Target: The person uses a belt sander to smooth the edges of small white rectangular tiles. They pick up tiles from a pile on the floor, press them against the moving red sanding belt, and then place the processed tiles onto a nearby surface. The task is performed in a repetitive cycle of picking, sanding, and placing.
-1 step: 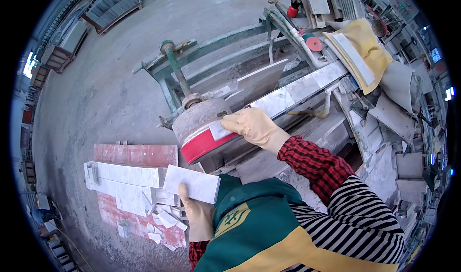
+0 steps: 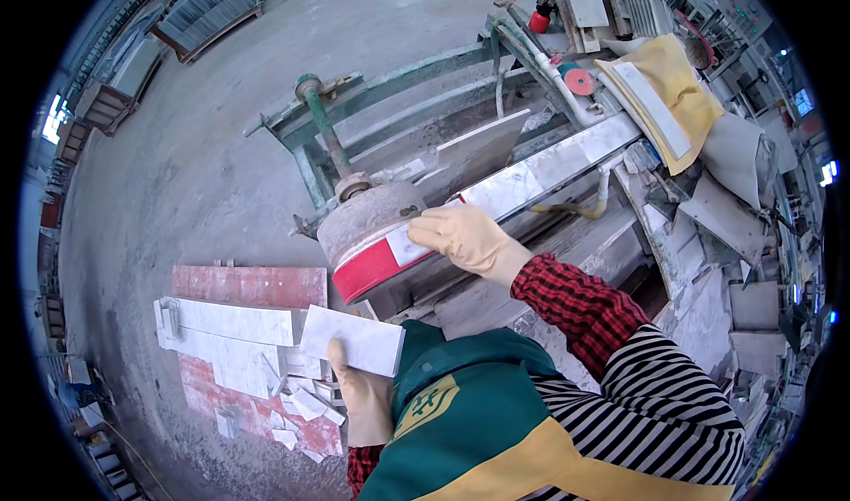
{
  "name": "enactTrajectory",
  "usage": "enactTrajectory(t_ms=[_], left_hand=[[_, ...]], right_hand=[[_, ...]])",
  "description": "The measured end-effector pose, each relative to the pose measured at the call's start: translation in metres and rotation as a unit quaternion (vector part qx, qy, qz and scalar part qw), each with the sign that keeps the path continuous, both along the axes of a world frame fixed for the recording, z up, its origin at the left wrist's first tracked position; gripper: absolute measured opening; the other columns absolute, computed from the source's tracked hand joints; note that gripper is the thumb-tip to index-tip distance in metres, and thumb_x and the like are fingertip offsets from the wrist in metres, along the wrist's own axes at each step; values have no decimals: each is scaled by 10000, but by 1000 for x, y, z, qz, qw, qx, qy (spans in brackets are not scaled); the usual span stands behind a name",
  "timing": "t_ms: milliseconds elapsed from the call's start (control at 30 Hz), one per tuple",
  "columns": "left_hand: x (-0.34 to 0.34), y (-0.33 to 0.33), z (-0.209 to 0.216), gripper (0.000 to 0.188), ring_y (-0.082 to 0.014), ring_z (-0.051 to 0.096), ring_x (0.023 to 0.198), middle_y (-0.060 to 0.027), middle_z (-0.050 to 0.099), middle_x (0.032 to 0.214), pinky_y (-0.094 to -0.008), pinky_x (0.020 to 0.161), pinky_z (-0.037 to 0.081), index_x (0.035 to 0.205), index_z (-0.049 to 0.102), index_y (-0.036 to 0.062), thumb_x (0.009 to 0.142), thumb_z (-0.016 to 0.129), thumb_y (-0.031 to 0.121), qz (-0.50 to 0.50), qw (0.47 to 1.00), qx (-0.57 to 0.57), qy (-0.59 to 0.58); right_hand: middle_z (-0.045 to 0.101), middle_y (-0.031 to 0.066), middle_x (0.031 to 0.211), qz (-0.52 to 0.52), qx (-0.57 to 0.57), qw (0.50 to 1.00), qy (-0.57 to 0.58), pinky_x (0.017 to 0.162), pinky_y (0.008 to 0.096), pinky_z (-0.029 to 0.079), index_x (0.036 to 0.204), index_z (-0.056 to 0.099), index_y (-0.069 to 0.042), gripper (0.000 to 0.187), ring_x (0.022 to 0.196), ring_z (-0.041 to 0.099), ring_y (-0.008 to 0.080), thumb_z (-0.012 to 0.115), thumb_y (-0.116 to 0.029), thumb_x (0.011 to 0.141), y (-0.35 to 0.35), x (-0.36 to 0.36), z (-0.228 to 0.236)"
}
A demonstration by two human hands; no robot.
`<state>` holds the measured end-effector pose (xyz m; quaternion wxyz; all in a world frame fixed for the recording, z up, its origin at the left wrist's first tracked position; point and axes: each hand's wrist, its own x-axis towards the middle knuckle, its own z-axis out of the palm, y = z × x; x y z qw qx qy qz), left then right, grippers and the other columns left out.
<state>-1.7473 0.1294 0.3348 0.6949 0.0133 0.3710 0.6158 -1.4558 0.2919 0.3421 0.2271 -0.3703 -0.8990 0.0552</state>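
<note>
Tile (image 2: 406, 246) best kept flat on red belt (image 2: 367, 270) by curled right hand (image 2: 469, 237) (pinch unclear); slab (image 2: 359, 336) clasped below belt by left hand (image 2: 362, 395).

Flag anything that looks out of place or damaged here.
Small white fragments lie scattered at odd angles on the reddish board, left of the gloved left hand; they look broken beside the long, neat white strips.

tiles (image 2: 509, 185) on belt (image 2: 365, 273), roller (image 2: 359, 222) at left end, scraps (image 2: 309, 404) on board (image 2: 252, 277), lower left
</note>
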Motion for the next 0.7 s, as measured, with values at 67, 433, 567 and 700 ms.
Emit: enactTrajectory(t_ms=[67,433,567,700], left_hand=[[1,-1,8,717,-306,685,1234,-93,714,1341,-528,1099,548,1487,579,89,966,807,525,-12,1000,7,12],[0,4,0,697,-297,638,1304,-106,675,1427,-510,1171,483,1526,550,61,1038,720,529,-41,999,-5,33],[0,5,3,729,-294,617,1335,-108,651,1465,-512,1191,463,1550,529,48,1049,696,550,-51,997,-28,52],[1,7,7,807,-315,602,1360,-122,634,1488,-521,1207,447,1588,492,43,1037,686,599,-58,995,-35,70]], right_hand=[[685,85,1230,10,27,999,23,992,420,526,1235,670,-74,409,1184,661,288,772,-250,880,-9,-2,-9],[613,140,1318,30,14,999,14,1087,449,408,1336,629,-97,662,1240,583,292,840,-475,835,0,-36,-5],[633,149,1306,21,-42,999,13,1075,446,415,1358,649,-101,669,1183,620,305,800,-525,864,10,-33,-23],[641,157,1315,45,-15,999,24,1054,455,442,1372,657,-104,678,1148,640,318,771,-559,882,14,-27,-33]])
